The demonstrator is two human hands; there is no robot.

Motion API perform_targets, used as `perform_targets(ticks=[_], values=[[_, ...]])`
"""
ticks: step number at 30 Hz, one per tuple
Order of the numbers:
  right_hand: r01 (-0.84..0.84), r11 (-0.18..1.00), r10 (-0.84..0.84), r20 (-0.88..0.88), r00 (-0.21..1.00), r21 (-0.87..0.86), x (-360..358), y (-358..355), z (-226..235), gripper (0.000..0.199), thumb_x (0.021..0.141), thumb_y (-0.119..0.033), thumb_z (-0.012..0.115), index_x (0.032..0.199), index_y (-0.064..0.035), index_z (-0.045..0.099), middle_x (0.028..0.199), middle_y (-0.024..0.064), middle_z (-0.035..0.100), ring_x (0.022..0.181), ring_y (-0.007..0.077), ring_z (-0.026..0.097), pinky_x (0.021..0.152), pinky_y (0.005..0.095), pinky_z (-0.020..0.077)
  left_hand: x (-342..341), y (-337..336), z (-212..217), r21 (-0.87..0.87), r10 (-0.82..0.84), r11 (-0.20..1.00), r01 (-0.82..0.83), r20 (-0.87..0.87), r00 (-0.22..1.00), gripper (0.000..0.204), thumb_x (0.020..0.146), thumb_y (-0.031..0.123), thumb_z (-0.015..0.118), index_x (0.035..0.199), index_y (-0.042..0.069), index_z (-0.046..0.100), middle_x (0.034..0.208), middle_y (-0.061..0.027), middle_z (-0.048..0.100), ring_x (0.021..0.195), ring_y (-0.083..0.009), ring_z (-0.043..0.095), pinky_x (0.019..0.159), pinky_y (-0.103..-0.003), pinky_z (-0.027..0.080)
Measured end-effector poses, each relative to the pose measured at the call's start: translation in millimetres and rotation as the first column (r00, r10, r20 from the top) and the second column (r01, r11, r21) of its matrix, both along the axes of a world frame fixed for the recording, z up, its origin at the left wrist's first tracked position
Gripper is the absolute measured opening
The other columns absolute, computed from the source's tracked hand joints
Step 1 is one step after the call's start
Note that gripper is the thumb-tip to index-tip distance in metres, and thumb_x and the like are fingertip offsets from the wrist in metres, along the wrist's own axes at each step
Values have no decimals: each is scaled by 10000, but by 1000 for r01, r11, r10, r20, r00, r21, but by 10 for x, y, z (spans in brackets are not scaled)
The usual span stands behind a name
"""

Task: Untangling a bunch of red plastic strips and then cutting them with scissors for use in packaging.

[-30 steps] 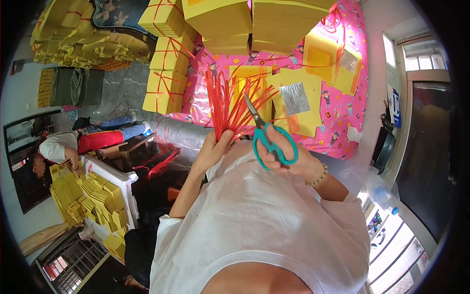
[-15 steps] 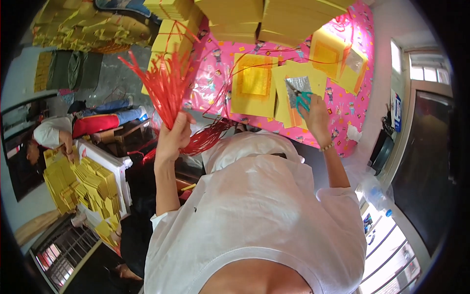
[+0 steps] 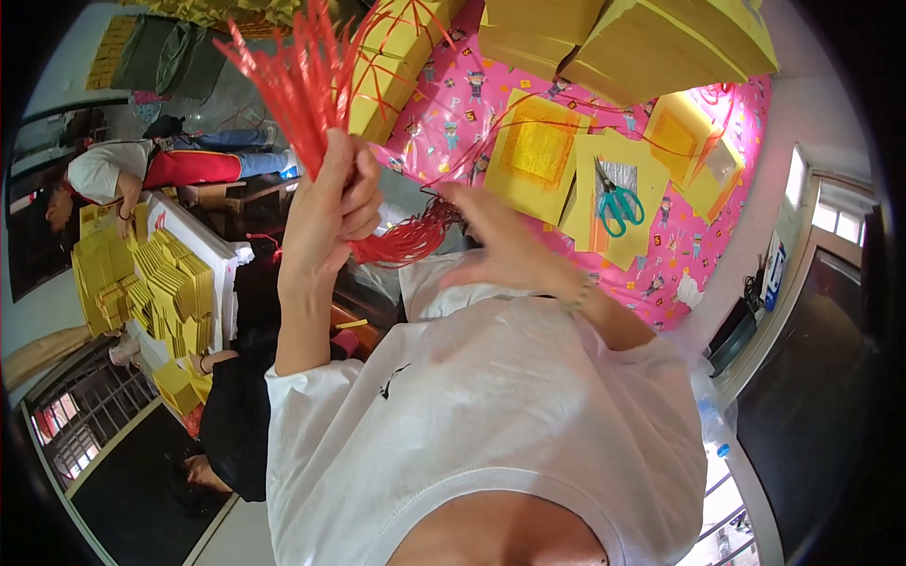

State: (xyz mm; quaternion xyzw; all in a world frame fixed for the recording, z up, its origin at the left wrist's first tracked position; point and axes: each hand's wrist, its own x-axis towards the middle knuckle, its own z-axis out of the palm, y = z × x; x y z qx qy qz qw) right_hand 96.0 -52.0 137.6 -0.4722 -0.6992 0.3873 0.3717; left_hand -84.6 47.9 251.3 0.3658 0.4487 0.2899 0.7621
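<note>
My left hand (image 3: 330, 203) is closed around a bundle of red plastic strings (image 3: 307, 80). Its loose ends fan out above the fist, and the rest hangs below toward the middle. My right hand (image 3: 505, 245), slightly blurred, has its fingers apart beside the lower part of that bundle and holds nothing that I can see. Scissors with teal handles (image 3: 619, 209) lie on yellow sheets (image 3: 590, 231) with a silver patch. Left of them is another yellow sheet (image 3: 510, 174) with a gold square.
Tall stacks of yellow paper (image 3: 661, 47) stand on the pink patterned table cover (image 3: 462, 123). More yellow sheets (image 3: 675, 127) lie at its right, crossed by loose red strings. At left, a person in a white top (image 3: 113, 174) works by a table (image 3: 222, 264) of folded yellow paper.
My right hand has let go of the scissors, leaving them on the sheets, and moved left toward the red bundle. My left hand has moved slightly up with the strings. The view has shifted.
</note>
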Motion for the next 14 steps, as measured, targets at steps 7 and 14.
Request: perform_targets(ticks=[7,14], values=[[-57,991,4,-397,918,-122,-771,156,-12,392,841,-293,634,1111,-21,557,860,181,600,765,310,579,675,391,441,207,91,94,93,-18,996,9,96,995,453,947,501,426,931,61,534,609,49,372,462,-35,301,416,-203,261],[200,968,-247,-743,622,-154,-465,158,183,330,955,-274,495,733,-34,535,595,15,499,548,115,456,498,294,361,-230,61,-395,446,217,882,-154,-93,972,748,897,602,422,1312,-22,426,1270,-147,508,1205,-252,490,1016,-341,350]])
